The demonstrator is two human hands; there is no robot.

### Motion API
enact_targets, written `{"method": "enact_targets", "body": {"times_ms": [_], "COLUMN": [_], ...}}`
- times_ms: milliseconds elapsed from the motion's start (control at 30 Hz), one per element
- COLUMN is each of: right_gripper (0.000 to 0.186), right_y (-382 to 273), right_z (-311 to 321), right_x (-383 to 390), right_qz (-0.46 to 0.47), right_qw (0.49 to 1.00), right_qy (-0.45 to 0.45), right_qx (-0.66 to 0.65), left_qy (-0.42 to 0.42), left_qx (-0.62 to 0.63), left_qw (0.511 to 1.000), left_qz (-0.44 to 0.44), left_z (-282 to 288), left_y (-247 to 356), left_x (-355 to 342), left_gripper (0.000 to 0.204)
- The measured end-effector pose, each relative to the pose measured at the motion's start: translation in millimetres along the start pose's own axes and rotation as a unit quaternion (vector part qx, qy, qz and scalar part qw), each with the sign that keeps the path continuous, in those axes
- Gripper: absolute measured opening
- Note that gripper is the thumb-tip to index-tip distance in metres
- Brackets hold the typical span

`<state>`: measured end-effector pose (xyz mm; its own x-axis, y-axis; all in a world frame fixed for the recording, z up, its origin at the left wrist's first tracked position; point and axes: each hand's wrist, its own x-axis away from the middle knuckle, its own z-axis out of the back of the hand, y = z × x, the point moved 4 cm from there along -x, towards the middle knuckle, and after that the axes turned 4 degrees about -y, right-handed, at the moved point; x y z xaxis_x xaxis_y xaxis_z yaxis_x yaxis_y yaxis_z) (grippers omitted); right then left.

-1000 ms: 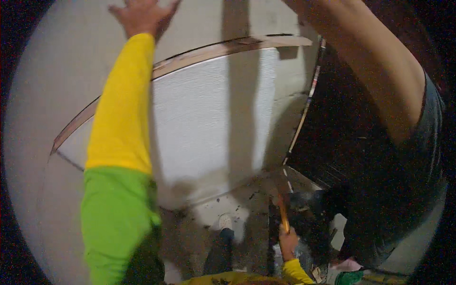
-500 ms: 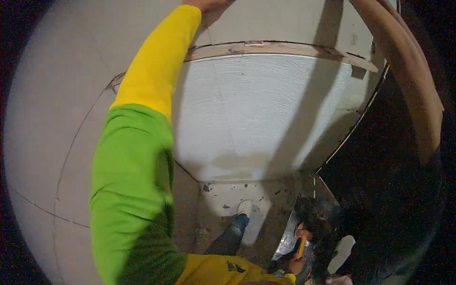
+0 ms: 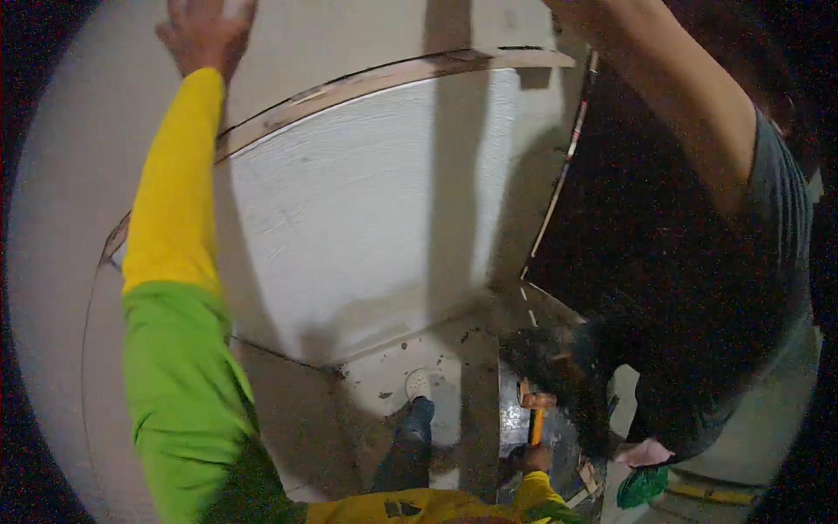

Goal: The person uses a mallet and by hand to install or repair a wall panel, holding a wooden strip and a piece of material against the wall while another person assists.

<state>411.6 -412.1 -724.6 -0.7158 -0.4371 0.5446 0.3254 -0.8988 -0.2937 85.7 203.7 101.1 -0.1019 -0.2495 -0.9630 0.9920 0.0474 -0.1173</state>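
My left arm, in a yellow and green sleeve, is raised along the left side. At its end my left hand [image 3: 209, 37] lies against a pale upper panel [image 3: 332, 35], fingers apart and their tips partly cut off by the top edge. Low in the picture, my right hand [image 3: 536, 458] grips a hammer [image 3: 536, 426] by its orange handle, with the rusty-looking head up. Below the upper panel runs a wooden strip [image 3: 349, 87]. Beneath that strip is a white, rough-textured panel [image 3: 358, 192].
At the right a co-worker in a dark shirt [image 3: 777, 192] stands close, one bare arm [image 3: 663, 79] raised toward the upper panel. My foot in a light shoe [image 3: 419, 384] stands on a floor with scattered debris. A green bag-like thing [image 3: 642, 487] lies lower right.
My view has swung, so the panels now sit further left. My left hand shows more fully at upper left. The hammer in my right hand now stands more upright and in clearer sight.
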Motion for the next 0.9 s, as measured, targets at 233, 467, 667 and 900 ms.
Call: {"method": "enact_targets", "body": {"times_ms": [233, 467, 667, 900], "right_gripper": [0.053, 0.049, 0.039, 0.031], "right_y": [-117.6, -401.3, -614.0, -705.9], "right_z": [58.2, 301.0, 540.7, 554.8], "right_x": [2.5, -33.8, 47.8, 21.3], "right_qz": [0.113, 0.362, 0.530, 0.726], "right_qw": [0.974, 0.816, 0.682, 0.629], "right_qy": [0.087, 0.287, 0.330, 0.266], "right_qx": [-0.177, -0.347, -0.379, -0.081], "left_qy": [-0.015, 0.179, 0.043, -0.195], "left_qx": [-0.010, 0.000, 0.431, 0.279], "left_qw": [0.998, 0.984, 0.863, 0.896], "left_qz": [-0.059, -0.009, -0.259, -0.285], "left_z": [-16.7, -8.0, -10.7, -38.1], "left_y": [-26.5, -24.6, 130.8, 219.4], "left_x": [7.5, -8.3, 78.0, 113.6], "left_gripper": [0.088, 0.076, 0.034, 0.024]}}
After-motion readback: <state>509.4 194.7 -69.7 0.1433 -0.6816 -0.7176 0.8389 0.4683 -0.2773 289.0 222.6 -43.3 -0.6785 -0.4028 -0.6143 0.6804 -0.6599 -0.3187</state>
